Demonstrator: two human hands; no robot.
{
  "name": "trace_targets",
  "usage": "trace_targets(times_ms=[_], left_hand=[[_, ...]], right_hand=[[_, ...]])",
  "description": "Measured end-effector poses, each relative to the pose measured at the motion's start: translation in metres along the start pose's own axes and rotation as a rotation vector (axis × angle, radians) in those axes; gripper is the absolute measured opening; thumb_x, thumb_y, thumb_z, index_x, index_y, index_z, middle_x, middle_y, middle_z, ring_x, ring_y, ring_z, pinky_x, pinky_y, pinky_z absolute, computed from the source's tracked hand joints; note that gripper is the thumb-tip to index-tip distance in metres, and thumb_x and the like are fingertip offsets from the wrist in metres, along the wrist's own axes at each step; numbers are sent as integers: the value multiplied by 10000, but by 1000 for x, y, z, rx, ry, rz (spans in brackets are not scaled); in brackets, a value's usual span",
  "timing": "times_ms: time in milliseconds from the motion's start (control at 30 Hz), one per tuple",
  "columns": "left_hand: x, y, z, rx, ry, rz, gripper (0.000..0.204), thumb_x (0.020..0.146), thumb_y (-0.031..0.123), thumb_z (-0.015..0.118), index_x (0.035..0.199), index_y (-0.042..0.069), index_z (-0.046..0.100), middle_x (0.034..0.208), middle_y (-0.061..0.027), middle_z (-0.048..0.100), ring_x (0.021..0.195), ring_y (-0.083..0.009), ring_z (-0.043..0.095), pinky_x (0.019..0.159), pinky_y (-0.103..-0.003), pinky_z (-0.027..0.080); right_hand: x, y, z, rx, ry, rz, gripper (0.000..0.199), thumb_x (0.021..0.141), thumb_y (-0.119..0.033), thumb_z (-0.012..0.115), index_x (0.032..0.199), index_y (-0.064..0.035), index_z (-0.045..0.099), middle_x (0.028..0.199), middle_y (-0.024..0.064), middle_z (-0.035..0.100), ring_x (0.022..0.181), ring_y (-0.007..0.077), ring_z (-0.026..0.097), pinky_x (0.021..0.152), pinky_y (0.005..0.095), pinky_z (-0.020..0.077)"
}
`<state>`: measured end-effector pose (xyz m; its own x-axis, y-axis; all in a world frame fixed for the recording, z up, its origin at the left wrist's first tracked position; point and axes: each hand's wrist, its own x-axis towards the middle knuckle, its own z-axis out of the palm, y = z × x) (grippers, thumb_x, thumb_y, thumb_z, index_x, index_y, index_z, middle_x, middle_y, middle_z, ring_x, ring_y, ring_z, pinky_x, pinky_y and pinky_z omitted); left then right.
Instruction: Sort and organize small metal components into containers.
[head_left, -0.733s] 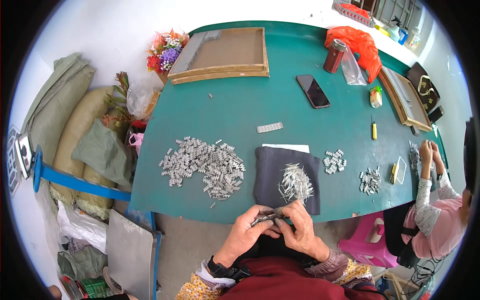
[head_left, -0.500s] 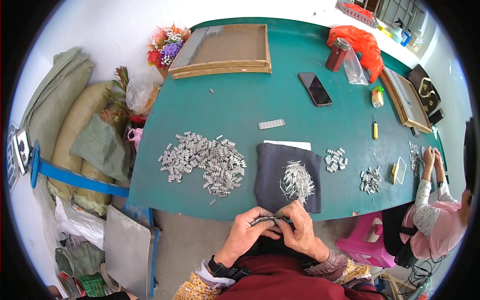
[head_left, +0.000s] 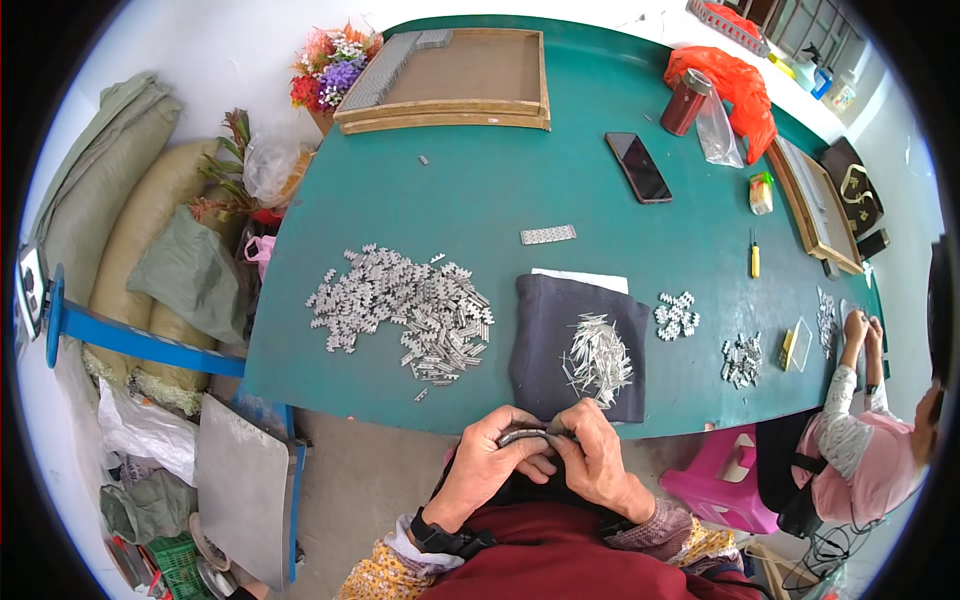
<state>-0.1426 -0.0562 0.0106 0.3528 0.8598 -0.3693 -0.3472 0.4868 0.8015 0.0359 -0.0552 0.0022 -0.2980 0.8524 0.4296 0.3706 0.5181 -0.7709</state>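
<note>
Just off the table's near edge, my left hand [head_left: 484, 462] and my right hand [head_left: 600, 462] pinch a short, dark, slightly curved metal strip [head_left: 522, 434] between thumbs and fingers. The fingertips hide its right end. Beyond my hands, a folded dark cloth [head_left: 537, 345] carries a heap of thin silvery pins [head_left: 600, 362]. Left of the cloth spreads a large pile of small toothed grey metal pieces [head_left: 375, 300]. To its right lies a small cluster of similar pieces [head_left: 676, 317]. A flat assembled metal strip [head_left: 548, 235] rests beyond the cloth.
On the green table [head_left: 480, 185] are wooden trays [head_left: 440, 120], a phone [head_left: 638, 167], a dark red flask [head_left: 686, 102] and a yellow-handled screwdriver [head_left: 755, 262]. A co-worker's hands [head_left: 862, 328] work at the right edge. A pink stool [head_left: 722, 480] stands below; sacks [head_left: 165, 215] lean at left.
The view has shifted slightly, so the table appears a little higher. My hands keep their grip on the strip. The co-worker's hands have moved slightly.
</note>
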Motion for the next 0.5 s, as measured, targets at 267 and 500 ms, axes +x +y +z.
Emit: trace_targets(times_ms=[267,500], left_hand=[[3,-4,-2,33,-54,-25,62,961,4,574,988,-45,548,855,-130,657,717,-210,717,591,-293,611],[3,-7,-7,33,-72,3,60,979,0,536,998,-55,550,846,-135,658,701,-204,715,590,-299,614]], right_hand=[[3,1,-1,-27,-22,10,249,766,128,602,970,-1,541,848,132,569,716,315,525,641,401,442],[9,-3,-5,-30,-35,37,222,780,100,617,967,-8,567,865,130,603,745,319,555,674,396,452]])
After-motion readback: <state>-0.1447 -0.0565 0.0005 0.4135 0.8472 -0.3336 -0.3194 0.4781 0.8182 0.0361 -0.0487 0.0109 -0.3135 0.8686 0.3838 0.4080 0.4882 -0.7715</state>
